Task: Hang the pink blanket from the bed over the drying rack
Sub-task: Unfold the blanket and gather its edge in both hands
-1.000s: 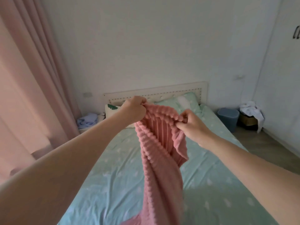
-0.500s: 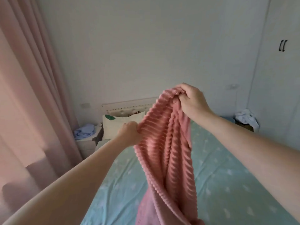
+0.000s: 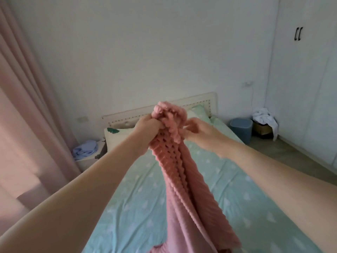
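The pink blanket (image 3: 184, 181), ribbed and fluffy, hangs in a bunched column above the bed (image 3: 142, 207), which has a mint-green sheet. My left hand (image 3: 147, 127) is clenched on the gathered top edge of the blanket. My right hand (image 3: 197, 131) sits close beside it on the right, fingers pinching the same bunched edge. The blanket's lower end trails down out of the bottom of the view. No drying rack is in sight.
A pink curtain (image 3: 27, 115) fills the left side. A bedside stand with blue cloth (image 3: 84, 151) sits by the headboard (image 3: 197, 102). A blue bin (image 3: 240, 129), a box with white cloth (image 3: 264, 123) and a white wardrobe (image 3: 306, 79) stand at the right.
My right hand has dropped from its raised position and come in next to my left hand. The blanket's top edge is now gathered into one bunch between both hands.
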`<state>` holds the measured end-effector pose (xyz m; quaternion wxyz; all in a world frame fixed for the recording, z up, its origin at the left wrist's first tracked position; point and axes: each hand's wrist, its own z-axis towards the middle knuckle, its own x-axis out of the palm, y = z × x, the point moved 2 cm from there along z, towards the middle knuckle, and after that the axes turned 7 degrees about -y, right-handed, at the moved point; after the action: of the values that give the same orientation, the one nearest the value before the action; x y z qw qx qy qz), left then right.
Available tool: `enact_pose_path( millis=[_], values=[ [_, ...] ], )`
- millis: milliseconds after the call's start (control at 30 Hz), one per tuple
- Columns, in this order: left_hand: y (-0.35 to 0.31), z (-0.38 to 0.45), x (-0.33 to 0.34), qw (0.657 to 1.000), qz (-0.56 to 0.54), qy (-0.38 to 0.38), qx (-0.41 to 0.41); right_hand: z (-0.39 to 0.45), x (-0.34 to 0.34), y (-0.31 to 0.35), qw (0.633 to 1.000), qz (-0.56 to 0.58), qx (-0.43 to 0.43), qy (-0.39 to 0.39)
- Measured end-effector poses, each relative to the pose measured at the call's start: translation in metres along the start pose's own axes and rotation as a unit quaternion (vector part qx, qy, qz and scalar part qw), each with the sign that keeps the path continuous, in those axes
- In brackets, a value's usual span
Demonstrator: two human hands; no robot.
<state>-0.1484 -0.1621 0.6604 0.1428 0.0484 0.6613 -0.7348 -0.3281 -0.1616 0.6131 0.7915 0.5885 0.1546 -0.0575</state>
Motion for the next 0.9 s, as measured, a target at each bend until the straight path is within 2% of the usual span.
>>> enact_pose_path(
  millis=[100, 167, 233, 300, 333, 400, 467, 600, 667, 900],
  values=[
    [-0.013, 0.001, -0.006, 0.993, -0.112, -0.007, -0.034, -0.004, 0.013, -0.033, 0.994, -0.029, 0.047, 0.09],
    [-0.027, -0.004, -0.009, 0.988, -0.151, 0.025, -0.032, -0.003, 0.023, -0.047, 0.992, -0.022, 0.058, 0.108],
    [-0.039, -0.013, -0.015, 0.983, -0.172, 0.06, -0.016, 0.001, 0.031, -0.046, 0.986, 0.098, 0.084, 0.108],
    [-0.044, -0.018, -0.028, 0.975, -0.211, 0.071, -0.011, 0.005, 0.037, -0.035, 0.95, 0.263, 0.116, 0.124],
    [-0.045, -0.019, -0.039, 0.968, -0.239, 0.074, -0.009, 0.006, 0.041, -0.025, 0.935, 0.303, 0.113, 0.147],
    [-0.046, -0.019, -0.06, 0.96, -0.273, 0.065, -0.008, 0.006, 0.052, -0.011, 0.933, 0.286, 0.094, 0.199],
    [-0.041, -0.018, -0.085, 0.962, -0.273, 0.032, -0.003, 0.006, 0.07, -0.005, 0.939, 0.222, 0.089, 0.249],
    [-0.031, -0.022, -0.13, 0.967, -0.253, -0.043, 0.001, 0.002, 0.112, -0.01, 0.947, 0.081, 0.091, 0.298],
    [-0.026, -0.027, -0.148, 0.964, -0.26, -0.054, -0.007, 0.0, 0.13, -0.012, 0.949, 0.051, 0.077, 0.303],
    [-0.009, -0.029, -0.22, 0.962, -0.243, -0.121, -0.008, 0.007, 0.153, 0.017, 0.923, 0.226, 0.166, 0.265]
  ],
)
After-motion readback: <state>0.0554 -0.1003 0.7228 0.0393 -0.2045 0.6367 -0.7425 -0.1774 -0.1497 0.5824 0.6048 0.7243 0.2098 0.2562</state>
